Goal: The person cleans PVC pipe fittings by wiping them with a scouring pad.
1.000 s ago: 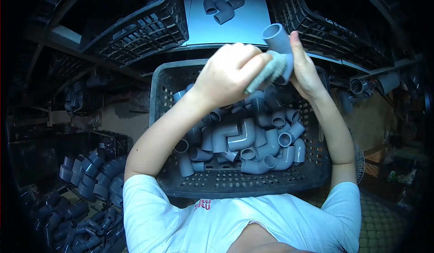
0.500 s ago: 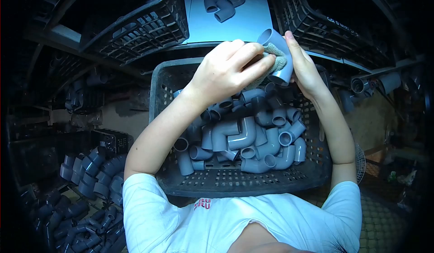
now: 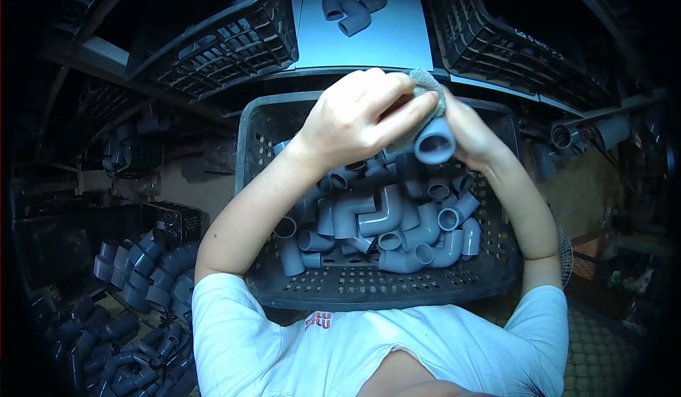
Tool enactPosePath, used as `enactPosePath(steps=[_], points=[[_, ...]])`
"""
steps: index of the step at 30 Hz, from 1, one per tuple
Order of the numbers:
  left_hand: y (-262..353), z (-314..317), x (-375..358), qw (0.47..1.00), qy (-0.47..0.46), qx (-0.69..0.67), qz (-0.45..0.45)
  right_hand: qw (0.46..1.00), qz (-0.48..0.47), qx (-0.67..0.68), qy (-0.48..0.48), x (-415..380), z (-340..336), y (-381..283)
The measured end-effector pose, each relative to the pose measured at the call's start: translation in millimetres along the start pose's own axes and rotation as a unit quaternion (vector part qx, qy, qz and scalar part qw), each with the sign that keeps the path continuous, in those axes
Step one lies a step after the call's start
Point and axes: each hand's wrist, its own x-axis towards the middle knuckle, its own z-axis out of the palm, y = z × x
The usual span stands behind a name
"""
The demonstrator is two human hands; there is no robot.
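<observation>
Above the far side of a black crate [image 3: 369, 299], my left hand [image 3: 358, 113] pinches a folded grey-green cloth [image 3: 427, 84]. The cloth presses against a grey pipe elbow [image 3: 435, 144], whose round open end faces me. My right hand [image 3: 472, 131], slightly blurred, is closed around the elbow's right side; its fingers are largely hidden behind the pipe. Many more grey pipe elbows [image 3: 355, 213] lie jumbled in the crate below both hands.
Two black crates, one at the left [image 3: 227, 53] and one at the right [image 3: 525, 49], flank a white board [image 3: 390, 42] bearing several elbows [image 3: 355, 18]. Heaps of fittings [image 3: 142, 276] lie at lower left. More fittings [image 3: 567, 135] sit on the right.
The elbow has turned in my right hand and come lower, so one opening now points toward me. The cloth in my left hand has shifted to its upper part.
</observation>
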Motion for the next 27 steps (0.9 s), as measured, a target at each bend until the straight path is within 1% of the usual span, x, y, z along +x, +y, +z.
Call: enactPosePath(steps=[2, 4, 5, 6, 8, 9, 10, 11, 12, 14, 15, 16, 18, 19, 20, 22, 23, 24, 26, 27], points=[[-1, 0, -1, 1.000, 0.002, -0.003, 0.001, 0.999, -0.011, -0.052, 0.000, -4, 5, 5], [-3, 0, -1, 1.000, 0.008, -0.005, 0.003, 0.999, -0.020, -0.023, 0.020, -2, 8, -7], [-4, -3, 0, 1.000, -0.001, 0.005, -0.001, 0.995, -0.010, 0.098, 0.016, -7, 12, -22], [-6, -3, 0, 1.000, -0.001, 0.006, -0.001, 0.994, -0.048, 0.093, -0.036, -5, 0, -21], [-10, -2, 0, 1.000, 0.005, 0.014, 0.010, 0.993, -0.080, 0.084, -0.014, -4, -10, -16], [-10, -2, 0, 1.000, 0.008, 0.014, 0.012, 0.993, -0.080, 0.084, -0.014, -2, -11, -13], [-9, -2, 0, 1.000, 0.008, 0.014, 0.013, 0.992, -0.073, 0.098, -0.040, 0, -13, -10], [-7, -3, 1, 1.000, 0.011, 0.016, 0.002, 0.989, -0.065, 0.112, -0.065, 1, -14, -8], [-6, -3, 1, 1.000, 0.013, 0.018, -0.009, 0.989, -0.064, 0.113, -0.065, 0, -10, -9], [-9, 0, -1, 0.999, 0.007, 0.033, -0.022, 0.980, -0.060, 0.184, -0.039, -1, 2, -12], [-10, 2, -2, 0.998, 0.002, 0.048, -0.034, 0.976, -0.065, 0.196, -0.063, 1, -2, -9], [-11, 3, -3, 0.998, 0.002, 0.048, -0.034, 0.976, -0.065, 0.197, -0.063, 1, -3, -8], [-13, 4, -4, 0.996, 0.002, 0.012, -0.087, 0.973, -0.085, 0.201, -0.075, -1, -5, -9], [-15, 2, -4, 0.996, -0.010, 0.002, -0.090, 0.967, -0.093, 0.211, -0.108, -3, -10, -10], [-16, 1, -3, 0.996, -0.011, 0.001, -0.090, 0.967, -0.092, 0.212, -0.107, -4, -11, -10], [-17, -2, -1, 0.993, -0.006, -0.017, -0.117, 0.975, -0.159, 0.075, -0.134, -6, -13, -12], [-17, -3, -1, 0.990, -0.013, -0.014, -0.138, 0.978, -0.142, 0.064, -0.142, -6, -13, -15], [-18, -3, -2, 0.990, -0.013, -0.013, -0.139, 0.978, -0.141, 0.064, -0.143, -5, -12, -16], [-18, 0, -3, 0.989, 0.008, -0.030, -0.142, 0.977, -0.164, -0.001, -0.134, -3, -11, -17], [-13, -1, -1, 0.988, 0.017, -0.069, -0.136, 0.976, -0.175, -0.013, -0.129, -2, -12, -15]])
